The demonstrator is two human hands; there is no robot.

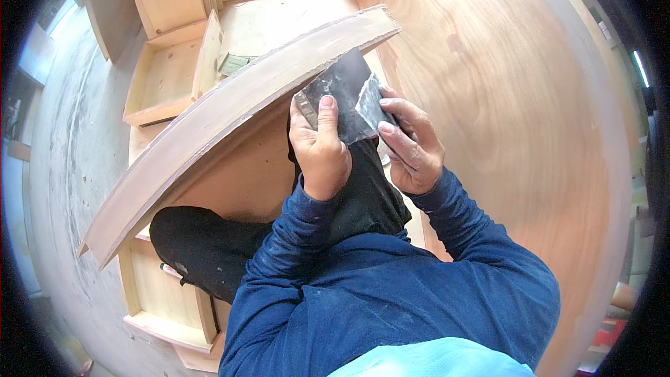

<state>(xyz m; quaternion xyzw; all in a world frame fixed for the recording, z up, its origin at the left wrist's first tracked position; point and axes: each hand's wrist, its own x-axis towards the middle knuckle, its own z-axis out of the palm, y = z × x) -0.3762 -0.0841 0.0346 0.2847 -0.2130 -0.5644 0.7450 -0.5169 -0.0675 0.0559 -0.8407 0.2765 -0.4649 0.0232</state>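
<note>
My left hand (pixel 322 150) is closed on a dark grey sheet of sandpaper (pixel 342 84), thumb lying on top. A small greyish, ridged piece (pixel 306 110) shows beside that thumb; I cannot tell what it is. In my right hand (pixel 415 143), pinched between thumb and fingers, is a dusty piece of sandpaper (pixel 370 103) with a ragged pale edge, held against the right side of the dark sheet. Just beyond both hands, a long curved wooden panel (pixel 230 108) slants from lower left to upper right, its pale face dusty and its edges rough.
An open wooden box (pixel 162 80) stands at the far left, with a small greenish piece (pixel 234 64) near it. Another wooden frame (pixel 167 300) lies at lower left by my bent leg (pixel 209 248). A large wooden panel (pixel 502 132) fills the right side.
</note>
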